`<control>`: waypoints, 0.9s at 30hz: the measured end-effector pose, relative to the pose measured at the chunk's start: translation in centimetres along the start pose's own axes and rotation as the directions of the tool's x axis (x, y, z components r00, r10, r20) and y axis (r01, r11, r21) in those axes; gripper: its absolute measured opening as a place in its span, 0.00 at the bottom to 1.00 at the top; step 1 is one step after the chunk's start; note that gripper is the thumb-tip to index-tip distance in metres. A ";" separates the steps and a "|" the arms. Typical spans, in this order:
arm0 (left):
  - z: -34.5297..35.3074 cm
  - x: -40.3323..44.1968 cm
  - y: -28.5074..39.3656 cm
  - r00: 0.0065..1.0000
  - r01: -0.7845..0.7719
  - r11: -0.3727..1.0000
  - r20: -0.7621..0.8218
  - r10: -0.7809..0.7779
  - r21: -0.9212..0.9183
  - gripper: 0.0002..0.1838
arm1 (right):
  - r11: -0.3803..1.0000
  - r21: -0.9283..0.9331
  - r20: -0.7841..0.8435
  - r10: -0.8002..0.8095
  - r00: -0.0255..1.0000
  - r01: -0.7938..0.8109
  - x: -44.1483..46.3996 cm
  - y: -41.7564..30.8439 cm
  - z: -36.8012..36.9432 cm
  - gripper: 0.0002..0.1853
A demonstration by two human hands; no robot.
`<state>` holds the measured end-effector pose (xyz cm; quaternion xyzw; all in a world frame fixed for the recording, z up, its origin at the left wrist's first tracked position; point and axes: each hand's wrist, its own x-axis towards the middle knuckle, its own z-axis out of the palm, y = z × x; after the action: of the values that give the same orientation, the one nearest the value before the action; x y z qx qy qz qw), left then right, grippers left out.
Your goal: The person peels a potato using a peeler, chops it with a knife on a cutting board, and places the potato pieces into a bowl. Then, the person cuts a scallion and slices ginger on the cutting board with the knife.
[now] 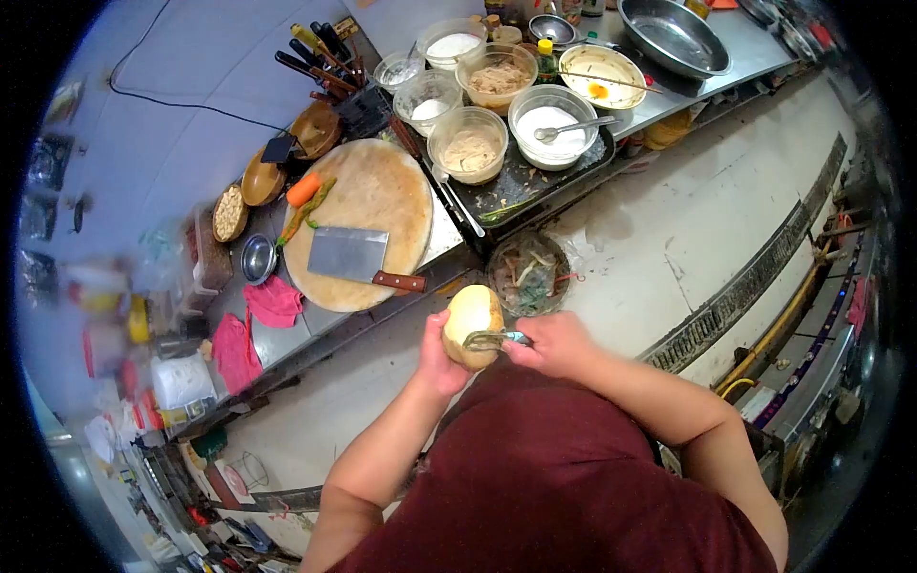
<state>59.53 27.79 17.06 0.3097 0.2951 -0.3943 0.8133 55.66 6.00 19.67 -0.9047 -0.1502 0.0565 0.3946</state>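
Note:
A large potato [470,315], partly peeled with pale yellow flesh on top and brown skin along its right side and bottom, is held in my left hand [441,355]. My right hand [559,344] grips the handle of a peeler [489,339], whose metal head lies against the potato's lower part. Below both hands, on the floor side of the counter, is a bin lined with plastic [528,273] with scraps in it. A cleaver [349,254] with a wooden handle rests on the round chopping board [401,201], near a carrot [304,189] and a green pepper [320,202].
Tubs of white powder [554,134] and other contents stand on a black tray [501,199]. Behind them are a sauce bowl [604,72] and a large metal pan [673,36]. Pink cloths [235,353], a small steel bowl [259,259] and a knife holder [363,113] are on the left.

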 end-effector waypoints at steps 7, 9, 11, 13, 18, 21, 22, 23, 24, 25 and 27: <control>0.0 -1.3 0.4 0.986 0.090 0.996 0.135 -0.093 0.027 0.38 | 0.909 0.110 0.421 0.325 0.847 -0.403 2.3 10.4 5.6 0.29; 0.2 -1.1 0.7 0.971 0.117 0.993 0.207 -0.118 0.018 0.38 | 0.448 0.067 0.772 0.543 0.331 -0.891 2.1 11.0 6.8 0.32; -0.1 -1.3 0.9 0.961 0.085 0.994 0.269 -0.062 -0.073 0.38 | 0.419 0.193 0.697 0.578 0.424 -0.887 1.0 10.0 6.6 0.32; -0.6 -1.1 1.0 0.974 0.059 0.998 0.219 -0.050 -0.032 0.38 | 0.665 0.479 0.232 0.533 0.814 -0.573 0.0 6.7 5.4 0.29; -0.1 -0.2 0.4 0.995 0.029 0.999 0.100 -0.027 -0.022 0.37 | 0.991 0.124 0.024 0.053 0.998 -0.056 0.5 -0.7 -1.1 0.22; -0.7 0.3 0.2 0.981 0.095 0.995 0.169 -0.093 -0.005 0.37 | 0.982 0.007 0.028 0.187 0.982 -0.187 1.4 0.0 -1.4 0.24; -0.8 0.1 0.6 0.981 0.098 0.995 0.169 -0.097 -0.001 0.37 | 0.982 0.009 0.025 0.191 0.981 -0.191 1.8 1.6 -0.8 0.24; -0.8 -0.1 0.8 0.956 0.157 0.988 0.251 -0.150 -0.008 0.37 | 0.950 0.027 0.137 0.306 0.942 -0.312 2.2 4.3 0.3 0.26; -0.8 -0.2 0.9 0.922 0.214 0.977 0.333 -0.198 -0.012 0.38 | 0.903 0.031 0.251 0.407 0.878 -0.428 2.2 6.5 1.5 0.28; -1.0 0.0 0.8 0.881 0.269 0.961 0.420 -0.220 -0.059 0.39 | 0.903 0.033 0.249 0.408 0.878 -0.429 1.8 7.8 2.9 0.28; 0.5 -0.5 1.0 0.894 0.221 0.974 0.408 -0.183 -0.047 0.39 | 0.622 0.039 0.674 0.561 0.481 -0.782 1.3 8.6 4.8 0.30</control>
<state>60.24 28.13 17.99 0.1520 0.1704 -0.5175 0.8246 57.81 4.20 10.12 -0.7359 0.1182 0.5183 0.4193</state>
